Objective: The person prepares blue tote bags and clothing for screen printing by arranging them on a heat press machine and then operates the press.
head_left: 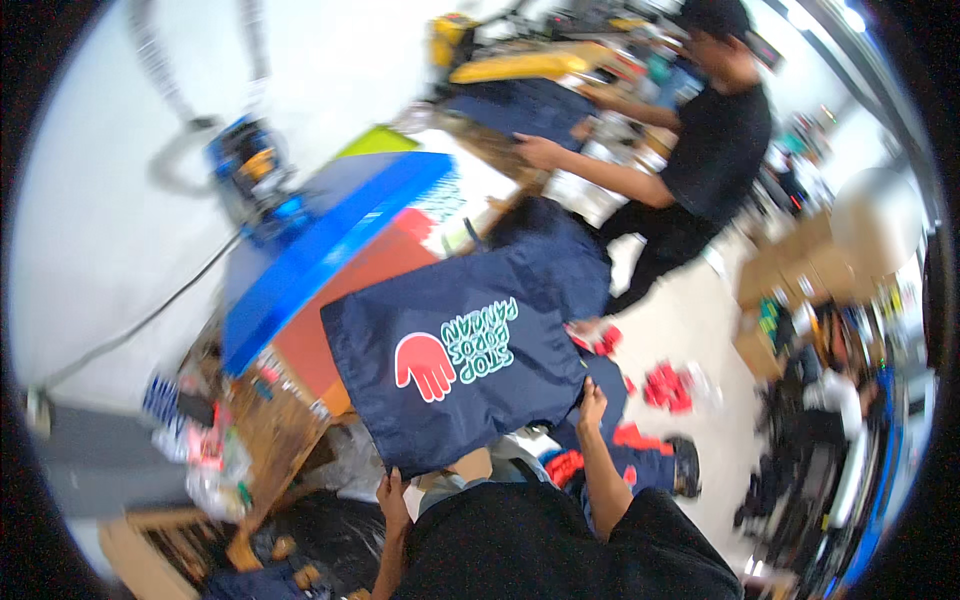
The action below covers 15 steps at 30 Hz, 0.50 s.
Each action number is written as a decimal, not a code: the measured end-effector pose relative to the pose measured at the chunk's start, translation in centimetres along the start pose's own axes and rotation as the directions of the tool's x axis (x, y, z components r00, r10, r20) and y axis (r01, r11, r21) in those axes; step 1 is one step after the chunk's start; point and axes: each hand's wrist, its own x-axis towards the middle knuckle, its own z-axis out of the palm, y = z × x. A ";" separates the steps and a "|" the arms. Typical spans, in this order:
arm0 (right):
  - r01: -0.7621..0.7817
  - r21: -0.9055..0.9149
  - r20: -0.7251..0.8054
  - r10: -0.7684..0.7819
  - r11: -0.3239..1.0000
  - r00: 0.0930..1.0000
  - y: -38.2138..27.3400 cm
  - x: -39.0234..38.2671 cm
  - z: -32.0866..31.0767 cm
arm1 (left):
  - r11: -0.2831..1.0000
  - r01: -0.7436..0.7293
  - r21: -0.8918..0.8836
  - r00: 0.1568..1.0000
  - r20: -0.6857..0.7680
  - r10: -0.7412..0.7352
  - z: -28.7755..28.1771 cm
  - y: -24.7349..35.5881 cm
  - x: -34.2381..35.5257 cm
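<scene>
A navy blue cloth (540, 370) is spread out in front of me, printed with a red hand shape and white-and-green lettering. At its near left corner, my left hand (394, 494) pinches the edge between thumb and fingers. My right hand (592, 404) grips the near right edge. The cloth's far left part covers some of an orange-red flat surface (370, 275). More dark navy fabric (565, 245) lies bunched at its far right end; whether it is the same piece, I cannot tell.
A slanted blue-edged panel (320, 262) rises over the orange-red surface, on a wooden table (285, 440). A co-worker (715, 150) in black stands at the far right, hands by dark cloth. Red bundles (668, 387) lie on the floor; cardboard boxes (790, 265) stand right.
</scene>
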 end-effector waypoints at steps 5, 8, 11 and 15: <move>-0.205 -0.118 -0.402 0.142 0.972 0.905 9.4 -10.7 -18.9 | 0.781 -0.254 0.571 0.910 0.414 -0.007 2.6 0.7 0.4; -0.256 -0.033 -0.561 0.194 0.966 0.805 9.3 -17.4 -23.7 | 0.833 -0.262 0.488 0.837 0.545 -0.056 10.1 2.7 0.0; -0.252 0.177 -0.689 0.303 0.951 0.659 10.5 -23.7 -26.2 | 0.821 -0.378 0.428 0.722 0.691 -0.028 16.7 1.0 -0.1; -0.042 0.484 -0.748 0.438 0.874 0.499 10.6 -27.8 -30.5 | 0.886 -0.295 0.359 0.527 0.834 -0.163 27.5 0.7 -7.0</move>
